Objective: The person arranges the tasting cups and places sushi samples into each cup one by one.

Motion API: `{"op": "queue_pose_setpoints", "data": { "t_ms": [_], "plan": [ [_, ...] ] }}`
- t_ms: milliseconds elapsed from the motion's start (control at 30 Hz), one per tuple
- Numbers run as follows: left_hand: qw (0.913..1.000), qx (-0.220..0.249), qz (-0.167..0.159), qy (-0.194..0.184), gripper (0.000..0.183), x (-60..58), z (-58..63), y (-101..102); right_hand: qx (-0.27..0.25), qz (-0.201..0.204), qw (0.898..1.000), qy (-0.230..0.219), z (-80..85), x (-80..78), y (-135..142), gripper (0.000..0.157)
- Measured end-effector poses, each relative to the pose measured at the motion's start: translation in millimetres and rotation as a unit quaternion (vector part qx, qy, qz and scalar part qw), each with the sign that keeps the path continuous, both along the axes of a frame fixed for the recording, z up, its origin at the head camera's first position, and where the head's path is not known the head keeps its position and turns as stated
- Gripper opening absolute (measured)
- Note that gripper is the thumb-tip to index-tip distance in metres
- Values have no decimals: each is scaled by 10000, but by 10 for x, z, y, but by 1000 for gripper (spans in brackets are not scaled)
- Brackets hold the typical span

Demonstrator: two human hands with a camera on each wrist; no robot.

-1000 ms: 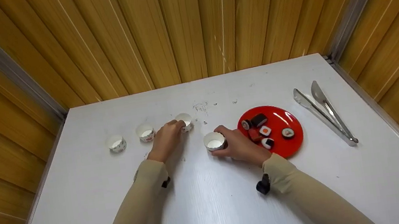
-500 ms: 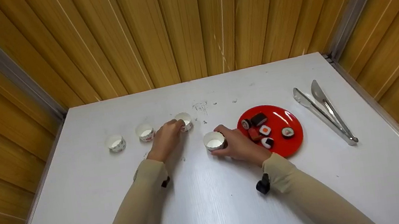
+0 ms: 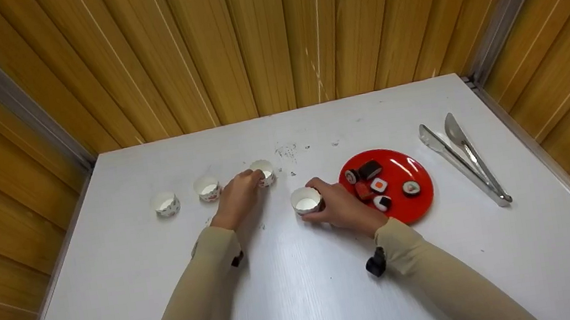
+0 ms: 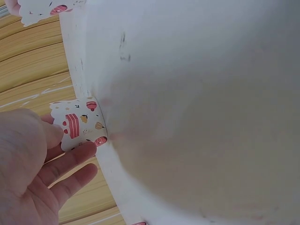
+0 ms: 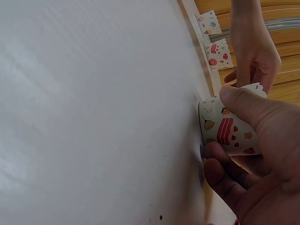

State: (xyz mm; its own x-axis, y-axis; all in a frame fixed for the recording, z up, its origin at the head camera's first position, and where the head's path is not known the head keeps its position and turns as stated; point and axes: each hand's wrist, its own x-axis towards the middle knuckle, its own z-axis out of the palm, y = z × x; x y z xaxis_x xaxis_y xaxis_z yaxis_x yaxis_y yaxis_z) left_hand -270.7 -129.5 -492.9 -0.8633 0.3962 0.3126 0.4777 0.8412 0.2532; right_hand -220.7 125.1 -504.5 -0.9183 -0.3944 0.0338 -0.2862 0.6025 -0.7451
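Note:
My left hand [image 3: 238, 197] pinches the near rim of a small white paper baking cup [image 3: 262, 166]. In the left wrist view its thumb lies at the scalloped rim and the fingers curl along the side of the cup [image 4: 80, 125], which is printed with cake slices. The right hand [image 3: 344, 207] grips a second paper cup [image 3: 305, 200] from the right, thumb and fingers on opposite sides. From the right wrist, that cup [image 5: 227, 129] stands upright with its base at the tabletop. Two more paper cups, one [image 3: 207, 189] near the left hand and one [image 3: 166, 205] farther left, stand in a row.
A red plate [image 3: 417, 207] right of the right hand bears several sushi pieces, among them a roll [image 3: 411, 189] and a rice ball [image 3: 382, 203]. Metal tongs [image 3: 467, 165] lie spread open at the far right. Wood-patterned walls [image 3: 257, 41] enclose the white table [image 3: 292, 293].

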Motion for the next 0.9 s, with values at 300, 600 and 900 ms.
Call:
{"op": "queue_pose_setpoints", "data": {
  "t_ms": [300,600,900],
  "plan": [
    [10000,-29,-42,69,18,-12,4,2,-56,-27,10000,-48,-9,1,3,55],
    [9999,-108,-24,-8,18,-15,8,-1,-30,-54,10000,-15,-17,2,2,55],
    [9997,17,-122,226,21,-4,-22,-20,-122,-63,9998,-145,-12,-4,-8,53]
  ]
}}
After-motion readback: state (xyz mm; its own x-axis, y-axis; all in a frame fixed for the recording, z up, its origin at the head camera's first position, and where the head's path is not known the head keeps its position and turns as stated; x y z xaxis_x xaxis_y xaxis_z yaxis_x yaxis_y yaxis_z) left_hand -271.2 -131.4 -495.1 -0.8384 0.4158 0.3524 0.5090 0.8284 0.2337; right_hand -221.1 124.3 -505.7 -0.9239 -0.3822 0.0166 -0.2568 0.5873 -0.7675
